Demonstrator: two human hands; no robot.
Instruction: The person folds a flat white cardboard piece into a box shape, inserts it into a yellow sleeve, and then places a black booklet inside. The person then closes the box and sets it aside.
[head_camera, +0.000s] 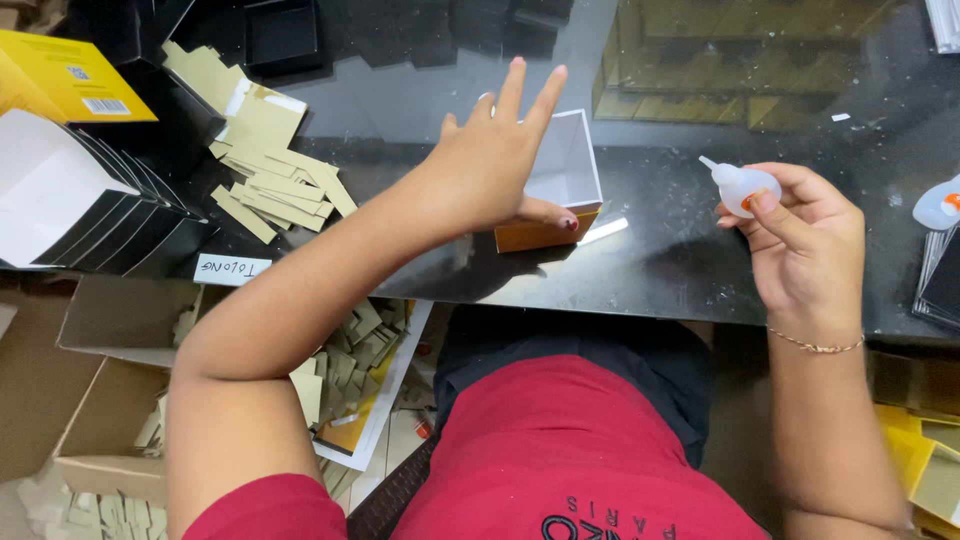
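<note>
Your left hand (490, 165) rests against the small open cardboard box with a white inside and orange outer wall (560, 185), which sits on the dark glossy tabletop (680, 270) just ahead of you, near the middle of the view. That hand is spread wide: the fingers point up and away from you, fanned apart over the box's near-left side, while the thumb, with a dark red nail, presses along the orange front wall. Your right hand (800, 235) is well apart from the box, off to the right, and is closed around a small translucent white squeeze bottle with a pointed nozzle (742, 187); the nozzle points left towards the box but does not touch it, and a thin gold chain bracelet (815, 346) circles that wrist. A short white strip (603, 232) lies on the tabletop just beside the box's right front corner. To the left, a loose pile of tan cardboard strips (270, 170) is spread over the table, and further left a row of folded black-and-white cartons (70, 205) stands beside a flat yellow carton (65, 80). Below the table edge on your left, open brown cardboard boxes (110, 420) hold more tan offcuts. A second white bottle with an orange cap (940, 205) sits at the far right edge.
</note>
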